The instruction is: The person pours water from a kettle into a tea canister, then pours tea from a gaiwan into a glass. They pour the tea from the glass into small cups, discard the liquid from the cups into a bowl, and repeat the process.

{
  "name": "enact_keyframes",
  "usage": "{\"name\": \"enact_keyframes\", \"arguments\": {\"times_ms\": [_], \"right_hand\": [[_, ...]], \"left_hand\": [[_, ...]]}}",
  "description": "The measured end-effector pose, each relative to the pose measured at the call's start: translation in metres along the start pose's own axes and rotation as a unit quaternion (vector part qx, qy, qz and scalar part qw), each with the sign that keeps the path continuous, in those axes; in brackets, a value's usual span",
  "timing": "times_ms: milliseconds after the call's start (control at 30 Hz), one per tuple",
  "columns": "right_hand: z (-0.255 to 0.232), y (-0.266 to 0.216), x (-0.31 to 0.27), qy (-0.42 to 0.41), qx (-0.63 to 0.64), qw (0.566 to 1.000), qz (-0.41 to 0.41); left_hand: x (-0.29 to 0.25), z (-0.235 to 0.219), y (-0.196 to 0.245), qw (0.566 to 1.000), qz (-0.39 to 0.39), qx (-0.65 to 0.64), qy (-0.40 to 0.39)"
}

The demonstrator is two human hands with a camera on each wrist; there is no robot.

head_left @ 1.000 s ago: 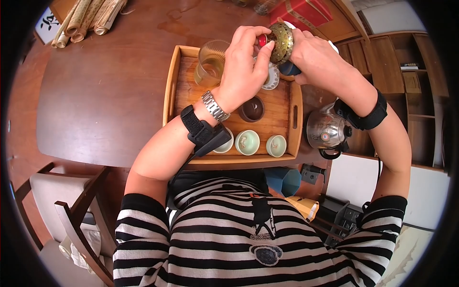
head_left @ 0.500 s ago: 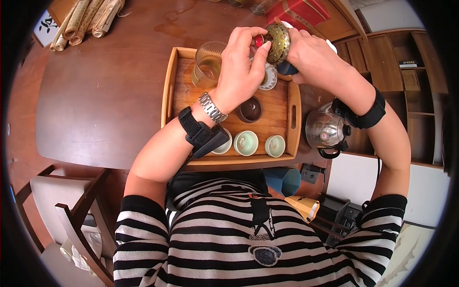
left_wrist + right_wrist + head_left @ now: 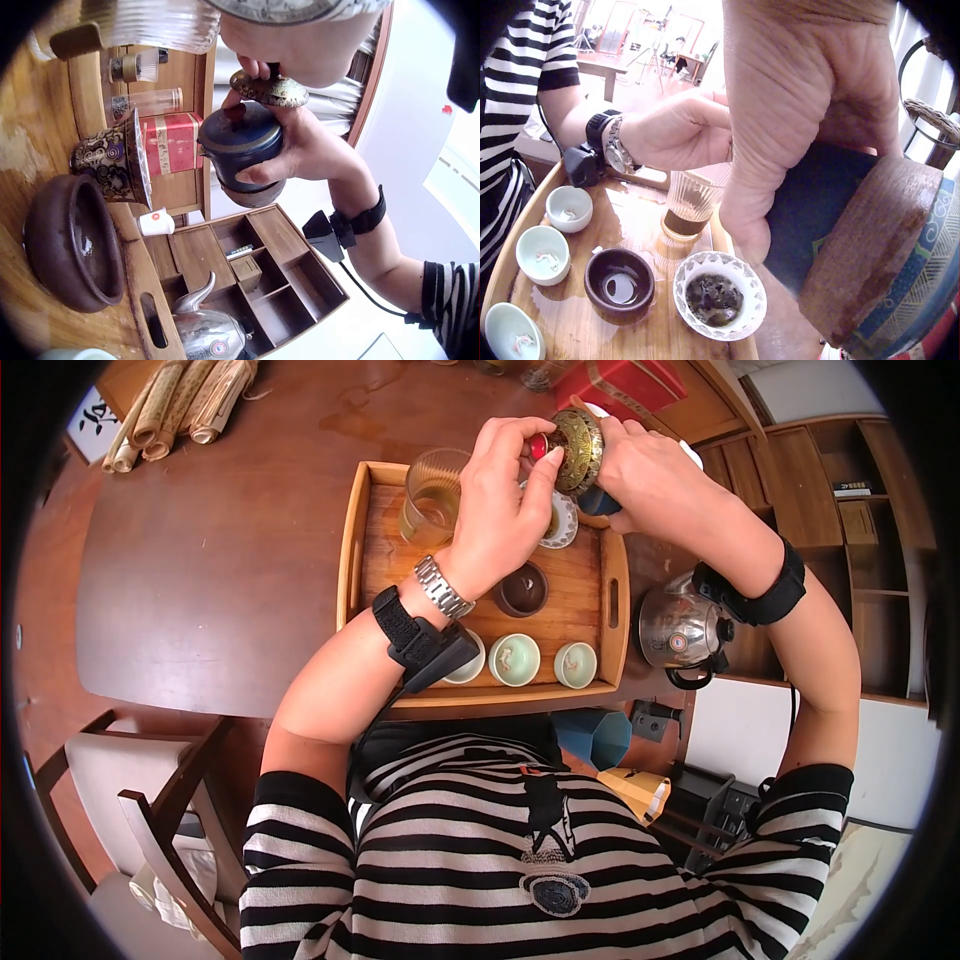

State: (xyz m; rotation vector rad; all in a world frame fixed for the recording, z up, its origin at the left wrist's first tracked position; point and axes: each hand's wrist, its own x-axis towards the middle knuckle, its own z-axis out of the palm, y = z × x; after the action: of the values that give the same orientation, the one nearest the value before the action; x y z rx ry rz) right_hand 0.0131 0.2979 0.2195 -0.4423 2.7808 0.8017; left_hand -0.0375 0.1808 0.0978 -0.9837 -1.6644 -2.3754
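Observation:
My left hand (image 3: pixel 510 490) pinches the red knob of a gold ornate lid (image 3: pixel 580 452) with thumb and fingers. The lid is held tilted, above the far right corner of the wooden tray. My right hand (image 3: pixel 655 475) grips a dark blue lidded cup (image 3: pixel 241 146) with a brown band low on its body; its thumb lies across the side, and the cup's own lid is on. Close by the lid in the left wrist view are the right hand's fingertips. Below the hands stands a patterned bowl (image 3: pixel 716 296), white inside, with wet dark tea leaves.
On the tray (image 3: pixel 352 550) are a ribbed glass (image 3: pixel 432 500) of amber liquid, a dark brown bowl (image 3: pixel 522 590) and several pale green cups (image 3: pixel 515 660). A steel kettle (image 3: pixel 680 630) stands right of it. Behind are a red box (image 3: pixel 620 390) and, far left, rolled bamboo mats (image 3: pixel 185 405).
Both hands keep their holds on the gold lid and the blue cup. Hands, lid and tray sit only slightly further left in the head view.

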Motion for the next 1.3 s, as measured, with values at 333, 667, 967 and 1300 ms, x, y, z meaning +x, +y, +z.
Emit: {"name": "enact_keyframes", "arguments": {"times_ms": [333, 667, 967, 1300], "right_hand": [[-0.008, -0.004, 0.001, -0.041, -0.005, 0.999, 0.021], [-0.015, -0.005, 0.002, -0.053, 0.001, 0.998, 0.029], [-0.014, -0.005, 0.002, -0.044, 0.002, 0.999, 0.020], [-0.010, -0.003, 0.003, -0.026, -0.016, 0.999, 0.013]], "left_hand": [[0.000, 0.000, -0.001, 1.000, 0.004, 0.004, 0.002], [0.000, 0.000, -0.001, 1.000, 0.001, 0.001, 0.008], [0.001, 0.000, -0.001, 1.000, 0.008, 0.007, 0.011], [0.001, 0.000, -0.002, 1.000, 0.007, -0.001, 0.014]]}}
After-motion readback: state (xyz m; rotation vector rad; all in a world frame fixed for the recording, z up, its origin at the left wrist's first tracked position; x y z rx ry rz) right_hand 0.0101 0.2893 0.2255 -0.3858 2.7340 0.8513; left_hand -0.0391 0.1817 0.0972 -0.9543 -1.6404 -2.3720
